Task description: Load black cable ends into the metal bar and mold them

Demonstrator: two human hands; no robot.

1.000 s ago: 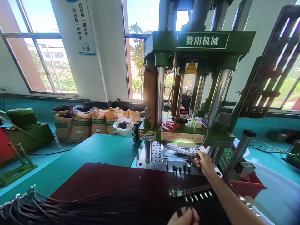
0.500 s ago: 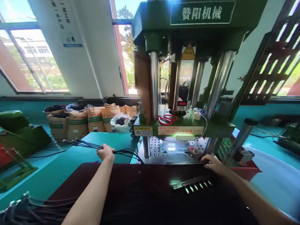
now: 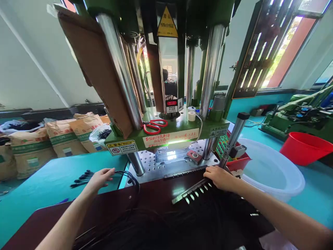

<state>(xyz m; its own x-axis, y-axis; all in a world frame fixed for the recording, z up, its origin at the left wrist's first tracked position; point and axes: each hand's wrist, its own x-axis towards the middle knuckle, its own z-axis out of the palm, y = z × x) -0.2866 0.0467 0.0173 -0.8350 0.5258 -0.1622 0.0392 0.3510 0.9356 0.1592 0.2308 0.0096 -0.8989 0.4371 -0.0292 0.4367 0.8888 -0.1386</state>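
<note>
My left hand is over the bundle of black cables, whose dark ends lie on the teal table to its left. Its fingers are extended and spread, and the cables loop out to its right. My right hand has its fingers together at the right end of a metal strip with several bright tips along its edge. Another slotted metal bar lies along the front of the press's perforated plate. Black cables cover the near part of the dark red table.
The green press stands ahead, with red-handled scissors on its ledge. Paper sacks stand at the left. A control box, a pale round tub and a red bucket are at the right.
The view has turned right and moved nearer the press. My left hand has lowered the cables onto the teal table and opened. My right hand has moved to the tipped metal strip.
</note>
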